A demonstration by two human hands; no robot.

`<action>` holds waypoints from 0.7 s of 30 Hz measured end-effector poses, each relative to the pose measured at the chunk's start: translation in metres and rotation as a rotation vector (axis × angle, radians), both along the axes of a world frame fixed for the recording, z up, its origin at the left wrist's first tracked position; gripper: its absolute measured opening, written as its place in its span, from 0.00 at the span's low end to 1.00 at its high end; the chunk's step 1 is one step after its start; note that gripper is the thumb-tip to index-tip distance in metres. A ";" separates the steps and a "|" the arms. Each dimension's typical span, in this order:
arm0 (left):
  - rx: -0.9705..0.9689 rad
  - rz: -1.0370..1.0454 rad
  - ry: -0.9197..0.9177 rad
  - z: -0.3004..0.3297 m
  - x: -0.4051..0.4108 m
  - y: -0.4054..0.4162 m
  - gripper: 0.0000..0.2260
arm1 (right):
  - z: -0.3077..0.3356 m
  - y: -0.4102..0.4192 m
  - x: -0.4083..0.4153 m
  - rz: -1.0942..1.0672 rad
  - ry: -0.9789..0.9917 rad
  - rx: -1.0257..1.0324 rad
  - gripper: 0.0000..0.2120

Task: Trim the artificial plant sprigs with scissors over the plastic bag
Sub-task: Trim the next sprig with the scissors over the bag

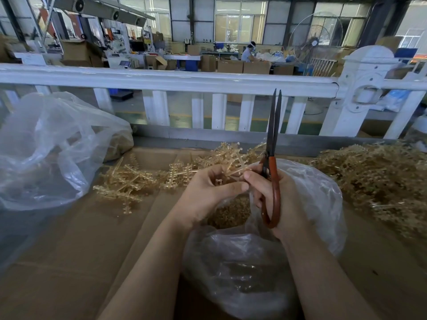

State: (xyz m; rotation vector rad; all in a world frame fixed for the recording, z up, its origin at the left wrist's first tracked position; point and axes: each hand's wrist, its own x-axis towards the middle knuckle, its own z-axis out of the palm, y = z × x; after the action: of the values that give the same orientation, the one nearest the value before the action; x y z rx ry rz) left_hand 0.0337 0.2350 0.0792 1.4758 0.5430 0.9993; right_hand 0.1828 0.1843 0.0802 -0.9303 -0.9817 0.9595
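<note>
The left hand pinches one sprig just above the bag, touching the right hand, which grips one pair of scissors, blades up and nearly closed. Two bags sit on the counter; loose sprigs lie far left, a pile right, too tangled to count.

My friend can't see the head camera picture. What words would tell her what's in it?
A right hand holds red-handled scissors pointing up while the left hand pinches a tan plastic sprig over an open plastic bag. More sprigs are piled on the cardboard table.
</note>
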 end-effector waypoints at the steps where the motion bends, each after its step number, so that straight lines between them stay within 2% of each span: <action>1: -0.023 0.005 -0.012 0.001 0.002 -0.001 0.09 | 0.000 0.000 -0.001 -0.001 0.031 -0.001 0.03; 4: -0.049 0.083 -0.020 -0.001 0.006 -0.002 0.07 | -0.002 0.002 -0.002 -0.039 0.016 -0.036 0.03; 7: -0.036 0.101 -0.048 -0.001 0.006 -0.002 0.10 | -0.006 0.005 0.000 -0.061 -0.063 -0.062 0.03; 10: -0.037 0.143 -0.061 -0.001 0.007 -0.002 0.04 | -0.006 0.005 0.001 -0.034 -0.045 -0.055 0.03; 11: -0.042 0.163 -0.063 -0.001 0.007 -0.001 0.06 | -0.006 0.004 0.001 -0.025 -0.048 -0.050 0.03; 14: -0.078 0.191 -0.064 -0.002 0.006 0.001 0.09 | -0.005 0.004 0.000 -0.043 -0.060 -0.024 0.09; 18: -0.150 0.136 -0.096 -0.003 0.007 0.000 0.14 | -0.003 0.002 -0.002 -0.110 -0.042 0.016 0.10; 21: -0.245 0.070 -0.114 -0.004 0.005 0.003 0.12 | -0.003 0.002 -0.001 -0.128 -0.047 0.003 0.12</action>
State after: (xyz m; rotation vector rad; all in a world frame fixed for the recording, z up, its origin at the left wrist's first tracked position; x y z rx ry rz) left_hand 0.0390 0.2376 0.0753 1.1828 0.6145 1.0264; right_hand 0.1816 0.1861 0.0769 -1.0048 -0.9514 0.8315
